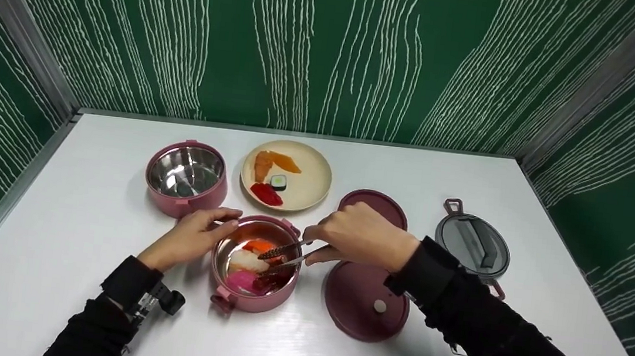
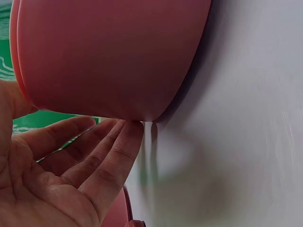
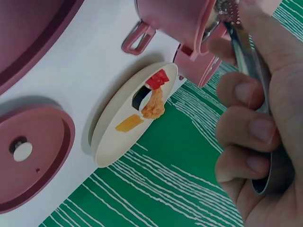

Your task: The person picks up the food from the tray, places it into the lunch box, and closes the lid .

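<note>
My right hand grips metal tongs, their tips down inside a pink lunch pot with a steel lining. Inside the pot lie a white piece, an orange piece, a bright pink piece and a dark red piece. Whether the tongs pinch any of these is hard to see. At the pot's left rim, my left hand rests with extended fingers; in the left wrist view its fingertips touch the pot's outer wall.
Behind stands a second pink pot, beside a cream plate with several toy-like foods, including a sushi roll. Two maroon lids lie right of the near pot. Farther right is a grey lid with a handle.
</note>
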A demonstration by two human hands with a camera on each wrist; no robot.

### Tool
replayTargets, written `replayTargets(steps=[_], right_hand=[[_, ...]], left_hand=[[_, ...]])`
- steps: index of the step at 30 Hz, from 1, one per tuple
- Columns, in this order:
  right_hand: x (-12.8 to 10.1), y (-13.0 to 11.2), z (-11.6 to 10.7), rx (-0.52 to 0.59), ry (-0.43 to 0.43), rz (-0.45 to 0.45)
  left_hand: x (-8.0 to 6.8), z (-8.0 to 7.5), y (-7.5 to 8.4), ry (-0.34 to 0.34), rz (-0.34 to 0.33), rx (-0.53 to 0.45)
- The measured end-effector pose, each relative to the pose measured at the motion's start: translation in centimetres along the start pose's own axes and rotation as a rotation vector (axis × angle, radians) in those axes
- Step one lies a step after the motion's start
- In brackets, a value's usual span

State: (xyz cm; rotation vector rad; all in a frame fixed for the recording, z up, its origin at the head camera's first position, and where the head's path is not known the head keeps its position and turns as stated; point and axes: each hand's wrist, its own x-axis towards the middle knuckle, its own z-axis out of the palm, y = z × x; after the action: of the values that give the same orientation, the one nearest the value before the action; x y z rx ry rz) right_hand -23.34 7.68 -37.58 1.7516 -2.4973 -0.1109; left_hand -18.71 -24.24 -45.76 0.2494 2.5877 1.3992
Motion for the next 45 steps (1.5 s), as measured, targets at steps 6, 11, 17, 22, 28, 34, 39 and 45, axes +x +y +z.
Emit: replayTargets(steps=[6, 11, 17, 22, 28, 34, 39, 45], right_hand=[[0.1, -0.6, -0.2, 0.006, -0.031, -0.009], [-0.2, -0.8, -0.5, 0.029, -0.035, -0.012], [-0.1, -0.8, 0.0, 0.054, -0.021, 0.011], [-0.1, -0.8, 1.0, 0.072, 0.004, 0.019], [-0.8, -0.6, 1.6, 0.171, 0.036, 0.063], [-1.5, -0.4, 2.3, 0.225, 0.05, 0.106], [-1.8, -0.6, 2.8, 0.25, 0.072, 0.103], [-2.1, -0.6, 3.3, 0.277, 0.077, 0.113]], left_hand=[[-0.1, 0.1, 0.0, 0.005, 0.015, 0.012], [-0.2, 0.1, 0.1, 0.011, 0.019, 0.011], [-0.3, 0.0, 0.2, 0.013, 0.035, 0.002], [-0.3, -0.1, 0.0, 0.022, 0.037, -0.032], [-0.4, 0.2, 0.0, 0.058, 0.052, -0.043], [-0.1, 0.7, 0.2, 0.096, 0.05, -0.037], [-0.2, 0.9, 0.1, 0.11, 0.054, -0.059], [-0.4, 0.9, 0.2, 0.122, 0.047, -0.06]])
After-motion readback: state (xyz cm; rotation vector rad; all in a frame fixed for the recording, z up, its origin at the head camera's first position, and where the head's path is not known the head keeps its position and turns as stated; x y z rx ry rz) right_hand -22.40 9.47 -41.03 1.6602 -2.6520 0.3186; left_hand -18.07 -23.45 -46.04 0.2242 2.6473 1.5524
